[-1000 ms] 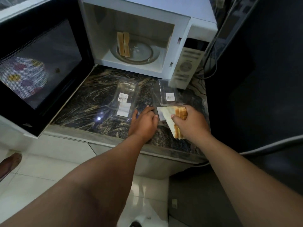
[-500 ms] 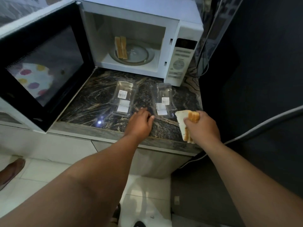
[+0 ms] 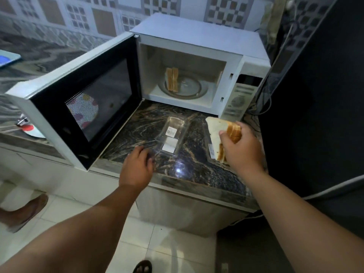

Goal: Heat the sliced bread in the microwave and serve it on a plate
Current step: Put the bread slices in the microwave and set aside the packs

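The right hand (image 3: 241,147) grips a stack of bread slices (image 3: 218,137) just in front of the microwave (image 3: 197,48), below its control panel. The open cavity, already holding two slices (image 3: 172,79) on edge, lies ahead and leftward. The left hand (image 3: 137,166) rests loose on the bench (image 3: 197,170), holding nothing.

patterned wall tiles (image 3: 102,18), pale floor tiles (image 3: 110,251)

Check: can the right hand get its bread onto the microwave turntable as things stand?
Probably yes. The microwave door is swung fully open, the right hand grips the bread slices just in front of the cavity, and the turntable is bare beside the two slices already there.
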